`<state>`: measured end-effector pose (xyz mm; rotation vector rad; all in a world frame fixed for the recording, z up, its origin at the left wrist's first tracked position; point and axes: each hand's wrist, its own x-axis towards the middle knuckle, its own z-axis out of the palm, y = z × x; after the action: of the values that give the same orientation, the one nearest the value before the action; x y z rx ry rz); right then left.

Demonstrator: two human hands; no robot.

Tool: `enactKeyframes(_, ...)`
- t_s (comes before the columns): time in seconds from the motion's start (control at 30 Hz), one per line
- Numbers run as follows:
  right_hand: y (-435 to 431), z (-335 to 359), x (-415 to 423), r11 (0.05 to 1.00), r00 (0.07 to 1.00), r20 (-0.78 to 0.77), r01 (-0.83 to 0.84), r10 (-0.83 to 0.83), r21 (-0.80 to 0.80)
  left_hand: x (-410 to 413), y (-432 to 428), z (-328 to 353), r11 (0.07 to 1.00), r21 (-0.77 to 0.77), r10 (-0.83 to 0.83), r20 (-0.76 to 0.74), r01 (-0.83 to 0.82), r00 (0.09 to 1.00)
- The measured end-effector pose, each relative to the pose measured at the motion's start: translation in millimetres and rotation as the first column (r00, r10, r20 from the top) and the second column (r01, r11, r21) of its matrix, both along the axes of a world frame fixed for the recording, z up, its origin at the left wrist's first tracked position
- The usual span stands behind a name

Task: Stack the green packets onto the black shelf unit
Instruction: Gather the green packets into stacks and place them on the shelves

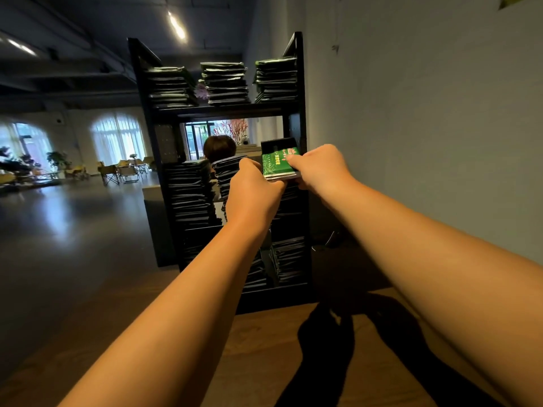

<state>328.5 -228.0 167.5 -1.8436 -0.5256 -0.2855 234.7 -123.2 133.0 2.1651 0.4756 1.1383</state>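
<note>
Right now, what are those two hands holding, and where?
A few flat green packets: left hand grips their left edge, right hand their right edge.

We count one black shelf unit (296, 127), topped by three stacks of packets (225, 83) at 12 o'clock. Our two hands, left hand (254, 195) and right hand (318, 165), share one bundle of green packets (277, 164), and we cannot tell how many packets it holds. Two arched windows (117, 139) stand at 9 o'clock.
</note>
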Motion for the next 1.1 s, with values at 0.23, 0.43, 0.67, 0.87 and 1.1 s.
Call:
enactKeyframes(0.23,-1,-6,5,0.996,0.989,0.13,0.083,-0.077,-0.042,17,2,-5,0.987,0.06,0.15,-0.034,-0.148,0.988)
enactKeyframes(0.43,-6,-13,4,0.999,0.984,0.174,0.021,-0.028,0.037,23,4,-5,0.972,0.12,0.208,-0.053,-0.2,0.977)
enactKeyframes(0.67,-12,-23,5,0.999,0.962,0.273,0.019,-0.007,-0.042,34,-1,-11,0.993,0.037,0.115,-0.061,-0.113,0.991)
enactKeyframes(0.87,-13,-19,10,0.998,0.934,0.356,0.004,0.019,-0.065,40,-3,-13,0.978,0.112,0.184,-0.085,-0.174,0.979)
enactKeyframes(1.1,-11,-18,16,0.988,0.895,0.447,0.053,0.018,-0.146,41,-2,-6,0.933,0.249,0.301,-0.152,-0.258,0.941)
